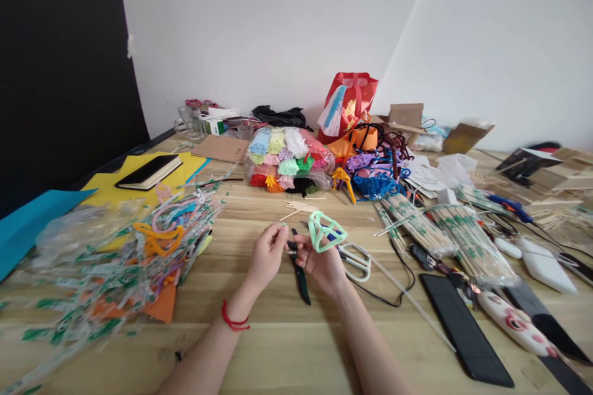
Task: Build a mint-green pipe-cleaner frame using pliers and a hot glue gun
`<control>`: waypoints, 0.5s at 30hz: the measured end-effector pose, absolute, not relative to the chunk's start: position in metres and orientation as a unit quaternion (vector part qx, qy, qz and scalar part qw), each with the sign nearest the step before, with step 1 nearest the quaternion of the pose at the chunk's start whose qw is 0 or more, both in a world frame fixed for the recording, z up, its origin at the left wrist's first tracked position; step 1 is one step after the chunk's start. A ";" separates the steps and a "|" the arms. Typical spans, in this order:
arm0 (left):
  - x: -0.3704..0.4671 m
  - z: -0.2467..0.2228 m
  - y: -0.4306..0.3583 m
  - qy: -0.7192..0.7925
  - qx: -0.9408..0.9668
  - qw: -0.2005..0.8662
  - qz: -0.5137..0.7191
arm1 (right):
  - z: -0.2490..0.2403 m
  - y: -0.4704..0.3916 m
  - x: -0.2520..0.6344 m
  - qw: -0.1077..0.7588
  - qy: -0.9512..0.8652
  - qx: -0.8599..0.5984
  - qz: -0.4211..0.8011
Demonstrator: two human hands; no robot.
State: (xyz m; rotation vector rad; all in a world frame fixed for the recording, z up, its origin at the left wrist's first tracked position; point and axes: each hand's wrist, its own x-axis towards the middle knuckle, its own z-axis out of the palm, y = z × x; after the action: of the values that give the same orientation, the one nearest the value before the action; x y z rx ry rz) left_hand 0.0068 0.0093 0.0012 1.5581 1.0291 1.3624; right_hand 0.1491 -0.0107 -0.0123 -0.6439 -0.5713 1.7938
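Observation:
My right hand (325, 268), palm up with curled fingers, holds a light green open frame (319, 222) that looks bent from fuzzy pipe cleaners. Beside it my left hand (267, 253), with a red cord at the wrist, is closed in a pinch. A tiny greenish bit seems to show at its fingertips, too small to name. Between and below the hands lies a tool with dark handles (302, 284), probably pliers, partly hidden by the right fingers. Scissors with pale handles (359, 264) rest just right of the right hand.
Torn plastic wrappers (88, 278) heap at the left. Bundled pipe cleaners (287, 163) stand behind the hands, near loose sticks (301, 207). On the right are bagged sticks (467, 241), a black phone (463, 327) and a dark cable (407, 271). A red bag (356, 92) stands by the wall.

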 end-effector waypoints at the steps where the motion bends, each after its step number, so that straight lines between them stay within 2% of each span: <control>1: 0.007 0.001 0.009 0.415 0.613 0.402 0.539 | -0.013 -0.010 0.149 0.542 -0.239 -0.273 0.758; 7: 0.005 -0.002 0.013 0.405 0.605 0.410 0.549 | -0.014 -0.009 0.149 0.535 -0.230 -0.277 0.764; 15: 0.002 -0.007 0.016 0.392 0.675 0.311 0.542 | -0.014 -0.010 0.147 0.535 -0.242 -0.286 0.757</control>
State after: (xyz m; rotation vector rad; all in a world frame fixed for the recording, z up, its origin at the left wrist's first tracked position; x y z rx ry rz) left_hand 0.0018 0.0155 -0.0068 1.7814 1.0358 1.4321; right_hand 0.1472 -0.0095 -0.0137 -0.6822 -0.5770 1.8046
